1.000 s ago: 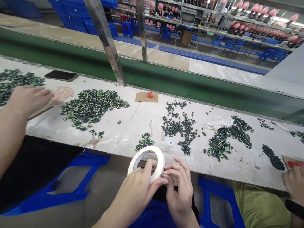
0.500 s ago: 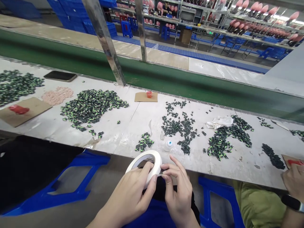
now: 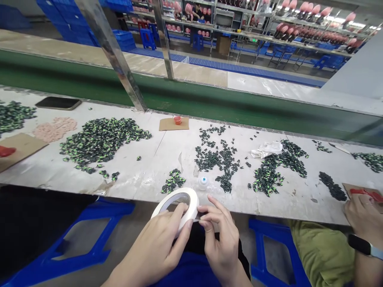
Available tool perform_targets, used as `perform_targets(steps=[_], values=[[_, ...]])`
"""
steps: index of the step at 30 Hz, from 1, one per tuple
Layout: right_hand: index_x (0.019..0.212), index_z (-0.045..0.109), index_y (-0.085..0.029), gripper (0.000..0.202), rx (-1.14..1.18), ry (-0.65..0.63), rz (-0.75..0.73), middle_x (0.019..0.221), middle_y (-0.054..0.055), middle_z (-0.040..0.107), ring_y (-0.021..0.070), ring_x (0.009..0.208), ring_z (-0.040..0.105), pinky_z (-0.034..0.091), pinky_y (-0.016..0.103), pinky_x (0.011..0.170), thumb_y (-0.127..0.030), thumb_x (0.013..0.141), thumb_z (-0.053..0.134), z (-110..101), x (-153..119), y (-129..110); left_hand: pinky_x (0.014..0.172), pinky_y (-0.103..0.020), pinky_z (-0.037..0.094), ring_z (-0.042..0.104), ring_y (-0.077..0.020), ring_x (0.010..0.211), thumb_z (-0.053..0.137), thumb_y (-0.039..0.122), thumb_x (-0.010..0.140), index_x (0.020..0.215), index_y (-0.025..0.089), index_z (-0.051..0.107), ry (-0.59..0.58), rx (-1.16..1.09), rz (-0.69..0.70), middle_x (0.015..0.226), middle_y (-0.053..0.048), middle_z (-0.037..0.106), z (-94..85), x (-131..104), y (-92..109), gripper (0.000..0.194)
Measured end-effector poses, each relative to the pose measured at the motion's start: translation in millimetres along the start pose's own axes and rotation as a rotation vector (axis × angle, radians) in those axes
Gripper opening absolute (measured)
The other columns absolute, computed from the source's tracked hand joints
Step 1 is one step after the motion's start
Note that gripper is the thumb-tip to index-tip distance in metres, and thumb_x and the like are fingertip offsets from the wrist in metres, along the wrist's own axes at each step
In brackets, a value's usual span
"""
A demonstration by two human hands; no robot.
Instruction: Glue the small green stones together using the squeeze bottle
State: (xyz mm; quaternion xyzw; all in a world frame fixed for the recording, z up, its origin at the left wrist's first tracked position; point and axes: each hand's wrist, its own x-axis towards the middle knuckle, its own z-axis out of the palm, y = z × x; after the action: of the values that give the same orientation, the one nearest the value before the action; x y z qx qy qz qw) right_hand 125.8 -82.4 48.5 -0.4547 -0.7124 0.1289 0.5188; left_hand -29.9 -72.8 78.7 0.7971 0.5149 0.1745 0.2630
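Note:
My left hand (image 3: 163, 235) grips a roll of white tape (image 3: 191, 199), with fingers through its hole and the thumb on the outside. A short tape end sticks out from the roll toward my right hand (image 3: 221, 235), whose thumb and index finger pinch it. Both hands are just off the table's front edge, over my lap. Beyond the roll on the table lies a small heap of black-and-green parts (image 3: 173, 181). A small white bottle with a blue tip (image 3: 204, 182) stands close to it.
Dark small parts (image 3: 214, 157) are scattered mid-table. A large black-green heap (image 3: 101, 139) and pink pieces (image 3: 55, 128) lie left. A red cap (image 3: 177, 120) rests on cardboard. At right, a co-worker's hand (image 3: 363, 213) touches a red object. Blue stools (image 3: 278, 251) flank me.
The view has shifted a little to the right, so the table things appear further left. My hands keep the same hold on the roll and its tape end.

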Motion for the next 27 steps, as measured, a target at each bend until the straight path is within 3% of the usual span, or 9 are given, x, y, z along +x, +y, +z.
perform_targets(steps=[4,6,8,11,15,19,23,25,27], values=[[0.093,0.056,-0.021,0.017,0.008,0.022,-0.053,0.085,0.003,0.073,0.0196,0.104,0.067,0.056,0.039,0.09,-0.007,0.09,0.049,-9,3,10,0.058,-0.027,0.05,0.068,-0.0206,0.067,0.028,0.034,0.095,0.106,0.018,0.055,0.039,0.022,0.033,0.076,-0.005,0.07,-7.0,-2,-8,0.033],[0.096,0.058,-0.021,0.015,-0.079,0.141,-0.006,0.085,0.004,0.072,0.0206,0.108,0.064,0.054,0.039,0.088,-0.009,0.09,0.051,-25,8,24,0.057,-0.026,0.048,0.068,-0.0205,0.067,0.027,0.037,0.096,0.109,0.019,0.054,0.134,0.102,-0.007,0.078,-0.005,0.07,-16.2,-1,-15,0.035],[0.097,0.062,-0.02,0.011,-0.262,0.309,0.146,0.094,0.007,0.07,0.0237,0.113,0.059,0.05,0.042,0.091,-0.017,0.09,0.054,-48,18,45,0.053,-0.028,0.045,0.067,-0.0221,0.06,0.026,0.04,0.095,0.106,0.02,0.055,0.217,0.253,-0.111,0.071,-0.004,0.069,-28.5,8,-23,0.036],[0.101,0.064,-0.018,0.026,-0.493,0.408,0.432,0.109,0.014,0.064,0.0308,0.12,0.049,0.045,0.047,0.091,-0.037,0.089,0.054,-90,40,84,0.048,-0.03,0.039,0.065,-0.0267,0.055,0.026,0.037,0.094,0.103,0.017,0.056,0.251,0.499,-0.29,0.061,-0.006,0.066,-43.8,39,-35,0.037],[0.109,0.064,-0.011,0.048,-0.715,0.369,0.534,0.111,0.02,0.061,0.0359,0.119,0.04,0.032,0.052,0.1,-0.05,0.083,0.052,-129,75,140,0.066,-0.036,0.047,0.07,-0.032,0.076,0.028,0.029,0.093,0.115,0.008,0.054,0.084,0.603,-0.222,0.073,-0.012,0.071,-42.2,95,-56,0.04],[0.104,0.065,-0.005,0.054,-0.761,0.276,0.672,0.105,0.024,0.062,0.0381,0.115,0.04,0.03,0.05,0.098,-0.052,0.08,0.056,-135,109,190,0.082,-0.042,0.047,0.067,-0.0339,0.094,0.029,0.023,0.093,0.117,0.004,0.054,0.0,0.678,-0.112,0.093,-0.019,0.072,-22.4,128,-81,0.04],[0.087,0.067,-0.008,0.039,-0.718,0.251,0.745,0.091,0.02,0.066,0.0357,0.105,0.048,0.031,0.048,0.096,-0.044,0.074,0.064,-126,131,219,0.082,-0.043,0.047,0.063,-0.0354,0.1,0.036,0.024,0.092,0.106,0.006,0.061,0.026,0.678,-0.057,0.095,-0.021,0.071,-7.1,136,-101,0.033],[0.082,0.066,-0.009,0.029,-0.698,0.273,0.741,0.086,0.018,0.066,0.0342,0.1,0.052,0.033,0.047,0.095,-0.037,0.074,0.062,-122,137,225,0.084,-0.046,0.046,0.061,-0.0362,0.101,0.042,0.024,0.09,0.101,0.008,0.063,0.094,0.655,-0.055,0.094,-0.021,0.071,-4.5,132,-105,0.028],[0.082,0.065,-0.011,0.023,-0.651,0.336,0.709,0.084,0.016,0.066,0.0315,0.094,0.054,0.036,0.045,0.091,-0.032,0.075,0.059,-120,142,224,0.087,-0.051,0.043,0.06,-0.0365,0.102,0.044,0.023,0.09,0.101,0.01,0.063,0.272,0.608,-0.076,0.099,-0.021,0.07,-2.9,120,-103,0.026]])
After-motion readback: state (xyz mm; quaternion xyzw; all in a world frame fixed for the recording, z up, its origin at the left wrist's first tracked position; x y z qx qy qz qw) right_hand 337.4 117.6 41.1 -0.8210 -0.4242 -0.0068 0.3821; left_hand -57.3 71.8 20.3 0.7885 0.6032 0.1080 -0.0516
